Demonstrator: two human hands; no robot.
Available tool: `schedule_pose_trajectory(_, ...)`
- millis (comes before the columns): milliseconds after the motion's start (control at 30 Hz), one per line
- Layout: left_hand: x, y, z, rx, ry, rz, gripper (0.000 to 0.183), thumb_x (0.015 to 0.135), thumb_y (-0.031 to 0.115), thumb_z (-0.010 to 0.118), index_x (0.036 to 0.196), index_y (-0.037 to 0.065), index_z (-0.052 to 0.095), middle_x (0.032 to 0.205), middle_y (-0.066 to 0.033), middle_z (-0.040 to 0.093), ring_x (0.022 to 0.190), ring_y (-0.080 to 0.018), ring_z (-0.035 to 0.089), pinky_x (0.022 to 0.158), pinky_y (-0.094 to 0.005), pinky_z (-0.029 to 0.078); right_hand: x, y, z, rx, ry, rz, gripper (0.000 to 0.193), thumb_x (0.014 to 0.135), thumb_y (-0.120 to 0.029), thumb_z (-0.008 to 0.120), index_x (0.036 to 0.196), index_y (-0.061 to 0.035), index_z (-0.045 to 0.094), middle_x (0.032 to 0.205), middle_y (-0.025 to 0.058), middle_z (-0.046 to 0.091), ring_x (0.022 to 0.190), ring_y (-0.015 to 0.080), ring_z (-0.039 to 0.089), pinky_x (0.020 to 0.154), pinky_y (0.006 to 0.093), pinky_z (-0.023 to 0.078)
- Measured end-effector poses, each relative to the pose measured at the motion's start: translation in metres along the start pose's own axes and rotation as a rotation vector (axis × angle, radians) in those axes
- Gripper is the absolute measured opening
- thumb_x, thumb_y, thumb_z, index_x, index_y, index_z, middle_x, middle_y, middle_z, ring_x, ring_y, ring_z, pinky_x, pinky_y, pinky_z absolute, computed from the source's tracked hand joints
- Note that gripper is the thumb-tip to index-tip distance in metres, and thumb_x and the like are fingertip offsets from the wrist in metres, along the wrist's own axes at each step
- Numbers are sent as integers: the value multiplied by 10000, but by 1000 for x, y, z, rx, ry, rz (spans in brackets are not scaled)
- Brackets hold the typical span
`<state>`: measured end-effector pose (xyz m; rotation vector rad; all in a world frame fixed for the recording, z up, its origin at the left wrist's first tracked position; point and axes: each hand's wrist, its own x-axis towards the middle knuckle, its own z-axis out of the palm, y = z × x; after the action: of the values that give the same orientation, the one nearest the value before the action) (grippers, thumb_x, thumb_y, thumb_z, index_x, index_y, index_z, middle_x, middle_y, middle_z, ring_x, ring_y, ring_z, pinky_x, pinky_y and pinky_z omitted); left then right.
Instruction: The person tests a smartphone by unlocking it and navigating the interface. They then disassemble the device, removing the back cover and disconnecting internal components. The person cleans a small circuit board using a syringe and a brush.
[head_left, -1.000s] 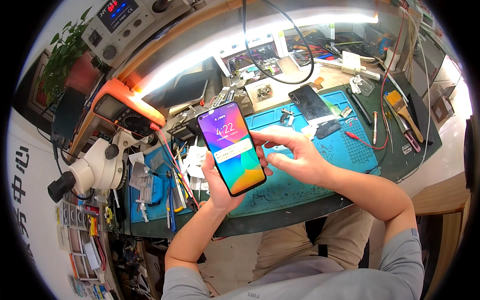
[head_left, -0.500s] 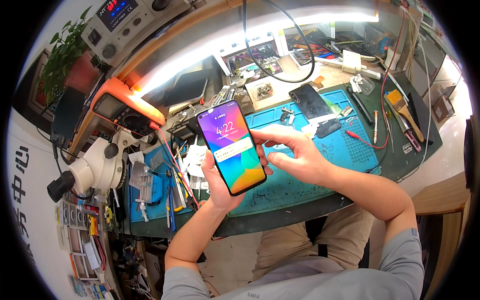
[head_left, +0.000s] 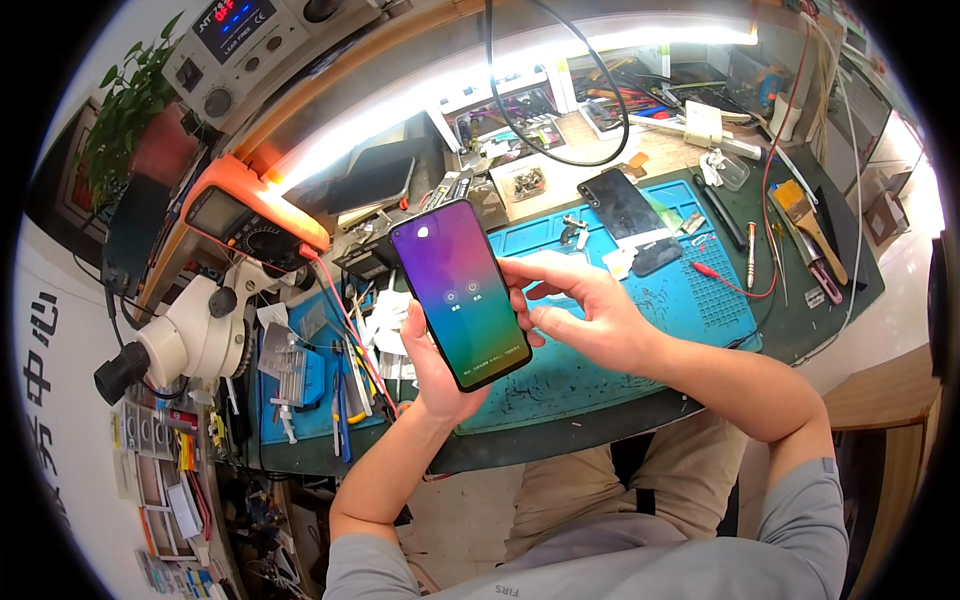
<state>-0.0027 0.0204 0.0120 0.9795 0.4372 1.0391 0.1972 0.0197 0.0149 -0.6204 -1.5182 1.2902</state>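
A smartphone [head_left: 462,295] with a lit purple-to-green screen is tilted slightly in my left hand [head_left: 436,370]. My left thumb lies along its left edge, and the fingertips wrap round to its right edge. Two small round icons show mid-screen. From the right comes my right hand [head_left: 590,310], its index finger stretched to the phone's right edge and its thumb apart from that finger. Nothing is held in the right hand. Beneath is a blue work mat [head_left: 600,370]. Farther back lie a dark phone [head_left: 622,207] and a smaller dark panel [head_left: 657,257].
An orange multimeter [head_left: 250,215] and a white microscope [head_left: 195,330] stand at the left. Pliers and tweezers [head_left: 350,395] lie beside the mat. On the right are a brush [head_left: 810,230], a screwdriver [head_left: 751,255] and a red probe [head_left: 715,275]. A black cable loop [head_left: 560,155] hangs at the back.
The phone's screen has switched from a bright lock screen with a clock to a dimmer display with two icons. Both hands have barely moved.
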Motion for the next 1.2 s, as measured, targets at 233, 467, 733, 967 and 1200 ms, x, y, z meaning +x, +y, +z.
schedule_pose_trajectory(233, -5, -3, -4, -23, 91, -42, 877, 963, 763, 189, 1356, 52, 520, 1243, -131, 609, 1096, -289, 624, 933, -461, 526, 1, 0, 3, -859, 138, -518, 628, 817, -143, 725, 1420, -105, 555, 1407, 195, 490, 1214, 366, 515, 998, 459, 476)
schedule_pose_trajectory(467, -9, -6, -8, -323, 2, -70, 881, 965, 759, 165, 1402, 67, 492, 1311, -150, 612, 1122, -359, 648, 965, -483, 528, -2, -4, 7, -1007, 71, -541, 619, 800, -280, 779, 1379, -153, 601, 1458, 190, 438, 1259, 400, 459, 1058, 499, 418)
schedule_pose_trajectory(733, -7, -7, -10, -382, -92, -67, 858, 969, 750, 173, 1430, 87, 463, 1345, -154, 598, 1155, -383, 638, 973, -526, 530, -2, -4, 5, -989, 113, -557, 602, 819, -308, 768, 1375, -148, 601, 1441, 183, 451, 1257, 384, 463, 1048, 502, 422)
schedule_pose_trajectory(967, -8, -7, -8, -206, 23, -74, 829, 979, 736, 196, 1440, 101, 462, 1328, -130, 605, 1181, -328, 620, 992, -487, 516, -2, -6, 6, -1008, 46, -554, 622, 811, -331, 770, 1384, -163, 594, 1447, 182, 443, 1268, 389, 456, 1057, 504, 417)
schedule_pose_trajectory(1200, -8, -6, -3, -76, 57, -87, 814, 984, 725, 193, 1455, 111, 444, 1344, -134, 589, 1209, -299, 605, 999, -472, 515, -3, -5, 7, -1011, 68, -559, 661, 794, -347, 777, 1400, -166, 583, 1440, 174, 451, 1261, 385, 463, 1061, 499, 409)
